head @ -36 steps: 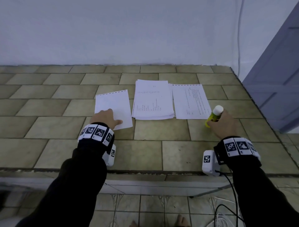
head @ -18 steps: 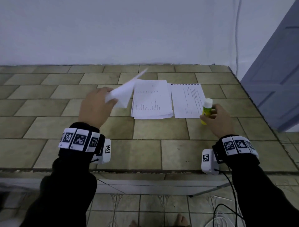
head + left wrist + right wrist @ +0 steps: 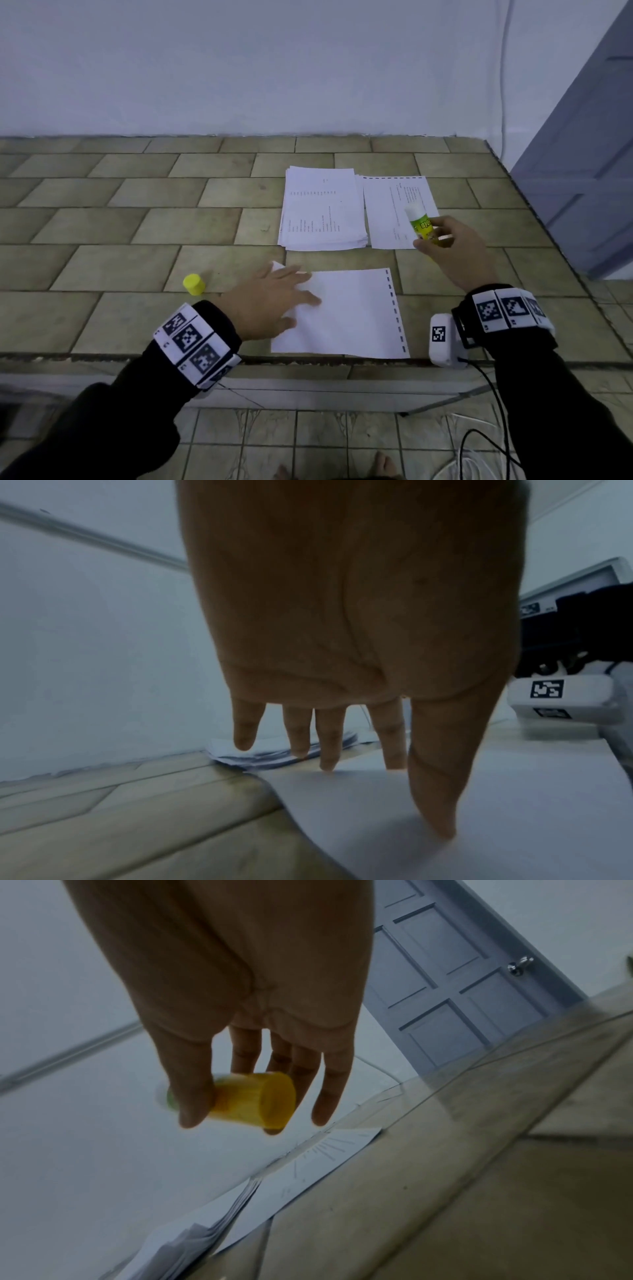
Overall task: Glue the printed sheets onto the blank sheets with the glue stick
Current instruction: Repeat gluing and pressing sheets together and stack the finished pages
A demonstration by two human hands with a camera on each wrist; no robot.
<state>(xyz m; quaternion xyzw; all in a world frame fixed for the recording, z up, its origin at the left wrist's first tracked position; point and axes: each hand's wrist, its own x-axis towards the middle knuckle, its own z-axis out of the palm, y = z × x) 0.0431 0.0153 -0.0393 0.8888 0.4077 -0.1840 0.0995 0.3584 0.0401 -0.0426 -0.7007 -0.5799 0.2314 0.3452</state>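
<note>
Two hands: left hand (image 3: pixel 270 301) flat on blank sheet (image 3: pixel 356 315), right hand (image 3: pixel 452 253) gripping glue stick (image 3: pixel 420 224)

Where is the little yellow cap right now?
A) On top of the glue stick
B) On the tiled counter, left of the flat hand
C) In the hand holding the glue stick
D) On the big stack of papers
B: the yellow cap stands on the tiled counter, just left of the left hand, apart from the glue stick.

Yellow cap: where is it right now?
In the head view, the yellow cap stands on the tiled counter, just left of the left hand pressing the blank sheet.
</note>
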